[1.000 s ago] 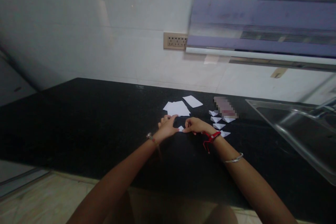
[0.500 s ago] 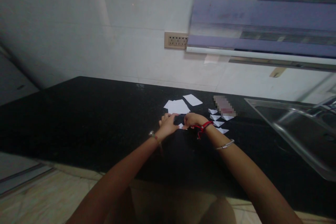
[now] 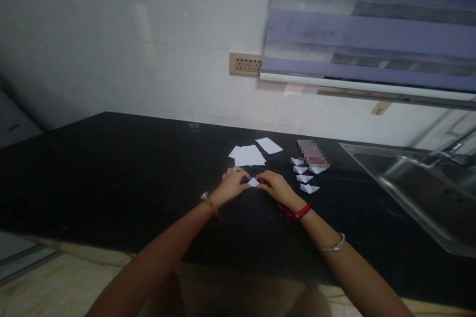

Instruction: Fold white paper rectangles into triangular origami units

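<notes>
Between my two hands is a small folded piece of white paper (image 3: 253, 183), shaped like a triangle with its point away from me. My left hand (image 3: 233, 183) pinches its left side between thumb and fingers. On the right side, my right hand (image 3: 273, 185) grips it the same way. Just beyond my hands lies a pile of white paper sheets (image 3: 249, 155), and a single white sheet (image 3: 269, 145) rests behind it. Several folded paper pieces (image 3: 305, 178) sit in a loose column to the right of my right hand.
All this lies on a black countertop (image 3: 130, 173) against a pale wall. A blurred-out flat object (image 3: 313, 153) lies behind the folded pieces. At the right is a metal sink (image 3: 420, 198) with a faucet. A socket panel (image 3: 245, 64) and a purple blind (image 3: 364, 25) are above.
My right hand has turned, its wrist coming nearer to me. The small paper now shows as a triangle held from both sides. The camera view has shifted slightly.
</notes>
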`<action>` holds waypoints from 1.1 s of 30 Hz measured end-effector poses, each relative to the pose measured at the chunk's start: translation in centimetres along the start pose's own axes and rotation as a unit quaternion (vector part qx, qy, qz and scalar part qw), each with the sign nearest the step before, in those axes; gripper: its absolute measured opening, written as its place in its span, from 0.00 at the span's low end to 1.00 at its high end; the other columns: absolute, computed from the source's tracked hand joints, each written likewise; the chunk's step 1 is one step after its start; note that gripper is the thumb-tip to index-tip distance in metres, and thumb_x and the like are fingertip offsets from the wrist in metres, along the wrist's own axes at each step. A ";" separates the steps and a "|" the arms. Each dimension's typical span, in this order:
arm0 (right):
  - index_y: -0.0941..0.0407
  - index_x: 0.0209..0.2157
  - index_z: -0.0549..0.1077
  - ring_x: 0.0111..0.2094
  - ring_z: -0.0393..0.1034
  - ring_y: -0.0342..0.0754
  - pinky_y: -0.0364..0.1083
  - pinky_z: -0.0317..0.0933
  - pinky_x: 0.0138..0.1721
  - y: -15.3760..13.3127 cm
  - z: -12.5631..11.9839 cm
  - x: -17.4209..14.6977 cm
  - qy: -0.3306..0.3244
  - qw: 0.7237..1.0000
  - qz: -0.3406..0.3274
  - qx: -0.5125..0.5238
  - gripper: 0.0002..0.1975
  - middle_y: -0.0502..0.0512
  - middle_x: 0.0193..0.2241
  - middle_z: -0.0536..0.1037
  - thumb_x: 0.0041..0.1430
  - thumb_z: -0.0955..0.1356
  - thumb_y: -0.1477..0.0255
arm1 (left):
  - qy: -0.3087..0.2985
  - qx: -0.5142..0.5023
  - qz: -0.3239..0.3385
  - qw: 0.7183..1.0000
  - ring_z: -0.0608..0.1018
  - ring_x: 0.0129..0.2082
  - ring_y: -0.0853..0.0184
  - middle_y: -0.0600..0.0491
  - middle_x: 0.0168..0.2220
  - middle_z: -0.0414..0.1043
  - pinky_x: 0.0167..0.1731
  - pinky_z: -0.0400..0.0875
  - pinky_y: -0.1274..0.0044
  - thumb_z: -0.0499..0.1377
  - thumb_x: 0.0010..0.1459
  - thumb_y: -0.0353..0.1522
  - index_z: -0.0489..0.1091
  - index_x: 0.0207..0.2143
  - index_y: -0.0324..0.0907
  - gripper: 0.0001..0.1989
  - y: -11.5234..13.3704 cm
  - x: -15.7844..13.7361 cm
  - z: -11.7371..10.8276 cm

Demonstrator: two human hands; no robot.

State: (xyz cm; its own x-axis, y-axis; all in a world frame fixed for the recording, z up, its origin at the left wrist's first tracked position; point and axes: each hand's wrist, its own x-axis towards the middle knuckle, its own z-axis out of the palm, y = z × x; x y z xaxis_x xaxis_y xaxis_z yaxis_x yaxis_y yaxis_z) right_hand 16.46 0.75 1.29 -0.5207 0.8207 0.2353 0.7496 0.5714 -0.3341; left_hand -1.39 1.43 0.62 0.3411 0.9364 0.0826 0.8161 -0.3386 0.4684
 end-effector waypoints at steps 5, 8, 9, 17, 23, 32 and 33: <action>0.58 0.46 0.64 0.37 0.66 0.45 0.43 0.57 0.37 -0.4 -0.3 -0.1 -0.009 0.998 -0.027 -0.057 0.16 0.58 0.37 0.71 0.55 0.61 0.73 | 0.004 -0.012 -0.007 1.000 0.63 0.45 0.63 0.53 0.43 0.63 0.44 0.58 0.71 0.56 0.49 0.35 0.69 0.35 0.46 0.10 -0.2 0.3 -0.1; 0.58 0.44 0.66 0.36 0.66 0.45 0.42 0.57 0.37 -0.5 -0.4 -0.1 -0.034 0.995 -0.046 -0.081 0.13 0.57 0.35 0.71 0.57 0.59 0.73 | 0.002 -0.023 -0.011 1.000 0.64 0.45 0.63 0.52 0.43 0.64 0.44 0.59 0.71 0.55 0.49 0.35 0.70 0.33 0.45 0.09 0.0 0.3 -0.2; 0.58 0.43 0.67 0.36 0.66 0.45 0.42 0.58 0.37 -0.5 -0.4 -0.1 -0.041 0.994 -0.052 -0.089 0.13 0.57 0.34 0.71 0.57 0.59 0.72 | 0.003 -0.024 -0.010 1.000 0.64 0.45 0.63 0.52 0.42 0.64 0.44 0.59 0.71 0.55 0.49 0.35 0.70 0.33 0.45 0.08 0.0 0.3 -0.3; 0.61 0.38 0.71 0.34 0.66 0.45 0.41 0.58 0.36 -0.4 -0.2 0.1 -0.021 0.997 -0.056 -0.051 0.13 0.58 0.32 0.72 0.58 0.58 0.75 | 0.028 -0.049 0.025 0.998 0.66 0.43 0.64 0.52 0.41 0.67 0.42 0.60 0.73 0.54 0.50 0.39 0.69 0.35 0.44 0.12 0.0 0.1 -0.4; 0.60 0.33 0.73 0.33 0.68 0.45 0.42 0.59 0.36 -0.2 0.4 0.4 0.060 0.996 0.015 0.060 0.10 0.56 0.32 0.75 0.55 0.61 0.75 | 0.060 -0.106 0.036 0.992 0.70 0.27 0.68 0.53 0.27 0.69 0.28 0.62 0.78 0.51 0.52 0.36 0.67 0.31 0.39 0.10 0.0 0.1 -0.1; 0.58 0.32 0.74 0.29 0.68 0.44 0.41 0.58 0.32 -0.8 0.7 0.3 0.065 0.986 0.037 0.148 0.09 0.53 0.29 0.76 0.53 0.62 0.72 | 0.036 -0.247 0.015 0.968 0.72 0.24 0.70 0.55 0.22 0.69 0.26 0.63 0.80 0.49 0.52 0.34 0.65 0.28 0.38 0.09 0.6 -0.2 -0.5; 0.58 0.33 0.74 0.27 0.68 0.43 0.40 0.58 0.30 -0.8 0.7 0.3 0.063 0.984 0.044 0.159 0.10 0.53 0.28 0.76 0.53 0.62 0.72 | 0.035 -0.253 0.021 0.967 0.73 0.25 0.70 0.55 0.22 0.69 0.27 0.63 0.80 0.50 0.52 0.34 0.65 0.27 0.38 0.08 0.6 -0.2 -0.6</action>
State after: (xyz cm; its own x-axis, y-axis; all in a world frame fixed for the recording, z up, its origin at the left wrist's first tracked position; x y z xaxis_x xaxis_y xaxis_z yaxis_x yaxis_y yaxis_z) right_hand 15.48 0.54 0.98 -0.3891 0.8717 0.2978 0.6127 0.4863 -0.6230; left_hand -1.21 1.12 1.41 0.3217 0.9329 0.1620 0.4632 -0.3043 0.8324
